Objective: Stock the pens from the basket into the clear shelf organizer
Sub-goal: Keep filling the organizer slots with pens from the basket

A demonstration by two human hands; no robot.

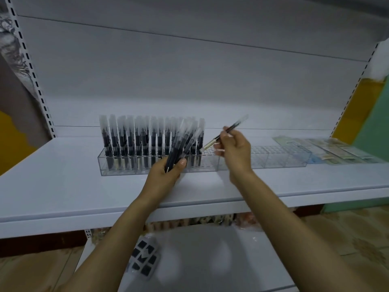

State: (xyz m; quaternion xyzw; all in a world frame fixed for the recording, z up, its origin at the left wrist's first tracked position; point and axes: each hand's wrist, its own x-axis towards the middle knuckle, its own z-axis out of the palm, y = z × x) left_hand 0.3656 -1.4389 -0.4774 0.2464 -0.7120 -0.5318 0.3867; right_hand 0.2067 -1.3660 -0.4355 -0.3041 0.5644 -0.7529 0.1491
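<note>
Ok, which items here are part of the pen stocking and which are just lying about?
Job: clear organizer, standing pens in it, pen bundle in the left hand, single pen in the right hand.
Lying about: flat packets right of the organizer, wrapped puzzle cube on the lower shelf.

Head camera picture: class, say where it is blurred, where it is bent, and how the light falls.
In the head view, the pen in the right hand smears with motion blur; the shelf bows along its front edge from the wide lens; light is dim and bluish, with soft shadows on the lower shelf.
</note>
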